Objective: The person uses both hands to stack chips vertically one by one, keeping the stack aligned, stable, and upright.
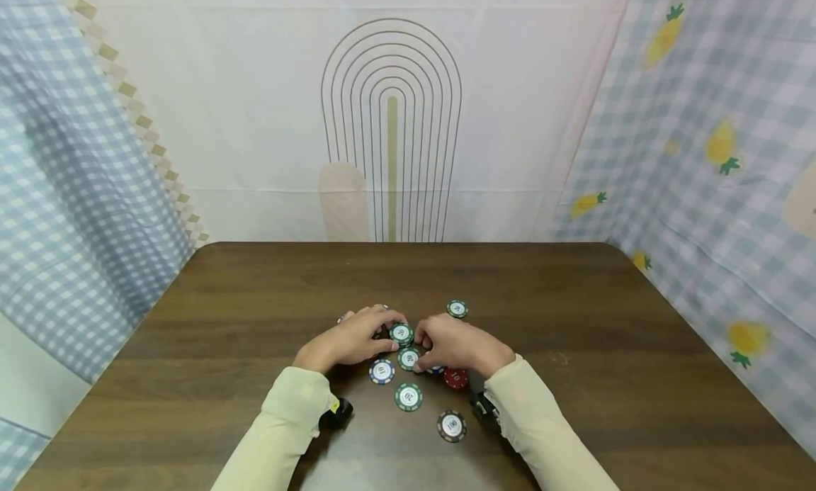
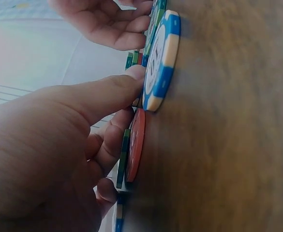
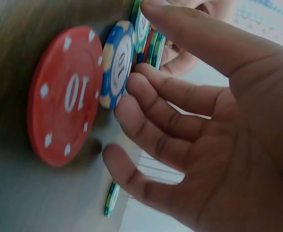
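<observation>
A short stack of poker chips [image 1: 401,333], green on top with red and blue edges lower down, stands between my two hands. My left hand [image 1: 353,337] holds it with thumb and fingers bent around its side. A flat green chip [image 1: 408,359] lies just in front of the stack. The thumb of my right hand [image 1: 459,342] touches or nearly touches this chip's right edge, while the other fingers curl loosely beside the stack. Under the right hand are a blue-and-white chip [image 3: 118,65] and a red chip [image 3: 66,96] marked 10. Part of the stack is hidden by my fingers.
In front of the hands lie a blue-and-white chip [image 1: 382,371], a green chip [image 1: 409,397] and a black chip [image 1: 452,426]. Another green chip [image 1: 457,308] lies beyond the right hand. More chips are partly covered by the left hand. A patterned cloth [image 1: 268,122] hangs behind the wooden table [image 1: 255,406].
</observation>
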Motion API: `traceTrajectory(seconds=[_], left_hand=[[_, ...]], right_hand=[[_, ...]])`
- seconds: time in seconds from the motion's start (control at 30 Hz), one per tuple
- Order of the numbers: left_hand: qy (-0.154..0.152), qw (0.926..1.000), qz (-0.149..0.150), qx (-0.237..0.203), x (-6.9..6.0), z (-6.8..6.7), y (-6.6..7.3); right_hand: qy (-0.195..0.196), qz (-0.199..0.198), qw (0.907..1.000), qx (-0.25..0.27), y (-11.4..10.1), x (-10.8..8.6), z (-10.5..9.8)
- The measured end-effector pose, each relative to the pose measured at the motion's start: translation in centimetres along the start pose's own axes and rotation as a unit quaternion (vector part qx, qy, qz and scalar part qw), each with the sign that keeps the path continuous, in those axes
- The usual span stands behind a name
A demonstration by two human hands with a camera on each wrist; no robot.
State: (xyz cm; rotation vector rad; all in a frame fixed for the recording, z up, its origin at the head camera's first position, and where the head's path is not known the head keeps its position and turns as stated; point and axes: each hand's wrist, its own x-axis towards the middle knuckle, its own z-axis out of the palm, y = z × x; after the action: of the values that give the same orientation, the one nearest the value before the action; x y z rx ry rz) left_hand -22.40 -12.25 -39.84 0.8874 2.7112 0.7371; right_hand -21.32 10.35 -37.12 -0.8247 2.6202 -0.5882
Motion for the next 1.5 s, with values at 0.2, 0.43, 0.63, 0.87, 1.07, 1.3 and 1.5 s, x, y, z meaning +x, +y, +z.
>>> traceTrajectory(seconds=[0.2,0.43,0.63,0.87,1.07,1.3,1.5], left_hand=[[0.0,0.9998,-0.009,-0.017,0.0,0.0,0.0],[0.005,0.9998,0.0,-0.019,0.1,0.0,0.1],[0.005,0.9998,-0.01,-0.015,0.1,0.0,0.2],[0.007,0.9998,-0.014,-0.014,0.4,0.1,0.2],[0.006,0.9996,-0.018,-0.02,0.2,0.0,0.2],[0.01,0.9988,-0.03,-0.036,0.2,0.1,0.0],[0.017,0.9982,-0.035,-0.046,0.3,0.1,0.0]], right_hand=[[0.033,0.021,0.9971,-0.065,-1.4,-0.3,0.8],[0.051,0.027,0.9931,-0.102,-1.8,-0.3,1.4],[0.064,0.001,0.989,-0.133,-1.3,-0.1,1.4],[0.069,0.026,0.9936,-0.085,-0.2,-0.2,0.6],[0.07,0.027,0.9954,-0.058,0.6,0.1,0.3],[0.105,0.024,0.9932,-0.045,1.0,0.0,-0.2],[0.128,0.017,0.991,-0.035,1.1,0.1,-0.2]])
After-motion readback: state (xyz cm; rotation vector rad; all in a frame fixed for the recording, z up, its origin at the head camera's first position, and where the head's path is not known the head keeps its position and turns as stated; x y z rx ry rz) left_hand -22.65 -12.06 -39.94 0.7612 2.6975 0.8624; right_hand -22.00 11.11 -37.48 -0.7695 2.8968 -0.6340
